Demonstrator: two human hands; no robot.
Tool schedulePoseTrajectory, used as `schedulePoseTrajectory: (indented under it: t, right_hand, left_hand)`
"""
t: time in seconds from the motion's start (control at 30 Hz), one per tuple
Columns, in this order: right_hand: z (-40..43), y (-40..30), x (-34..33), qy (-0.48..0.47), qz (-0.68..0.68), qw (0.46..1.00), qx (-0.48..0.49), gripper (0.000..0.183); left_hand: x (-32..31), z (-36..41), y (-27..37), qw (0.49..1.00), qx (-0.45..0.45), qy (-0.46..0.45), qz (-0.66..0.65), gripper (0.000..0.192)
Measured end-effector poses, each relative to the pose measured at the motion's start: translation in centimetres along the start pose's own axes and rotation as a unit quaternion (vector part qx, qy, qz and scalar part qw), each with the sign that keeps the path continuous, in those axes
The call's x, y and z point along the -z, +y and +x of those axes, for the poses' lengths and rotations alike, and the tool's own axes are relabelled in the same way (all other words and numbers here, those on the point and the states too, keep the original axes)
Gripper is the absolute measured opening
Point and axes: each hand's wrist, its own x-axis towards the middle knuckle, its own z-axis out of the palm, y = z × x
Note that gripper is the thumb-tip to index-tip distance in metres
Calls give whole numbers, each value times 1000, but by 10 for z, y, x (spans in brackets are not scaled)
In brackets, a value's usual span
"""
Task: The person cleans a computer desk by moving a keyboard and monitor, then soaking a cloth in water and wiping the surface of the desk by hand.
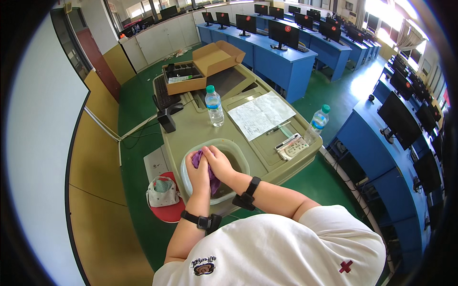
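A crumpled purple cloth (215, 183) is squeezed between my two hands above a pale plastic basin (243, 161). My left hand (199, 171) grips it from the left, and my right hand (219, 162) presses on it from the right, with the fingertips of both meeting at the top. One end of the cloth hangs down below my palms. Murky water (234, 157) appears to lie in the basin, which stands on the near left part of the olive-green lectern desk (179, 137). Parts of the cloth and basin are hidden behind my hands and forearms.
Beyond the basin stand a water bottle (214, 107), a black stand (166, 119) and an open cardboard box (186, 85). Rightward lie a written sheet (261, 114), a pen (273, 130), a remote control (296, 147) and another bottle (316, 125). A bag (162, 193) rests on a red stool (168, 213).
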Motion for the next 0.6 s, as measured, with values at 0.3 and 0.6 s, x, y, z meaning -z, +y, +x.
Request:
schedulePoseTrajectory:
  t: [0.3,0.6]
  right_hand:
    - [2,-19,5,-15,-77,995,63,45]
    - [4,0,8,-85,-88,991,60,35]
  left_hand:
    - [-3,2,-6,999,-2,34,-38,22]
    - [9,-4,-3,995,-62,-22,74,16]
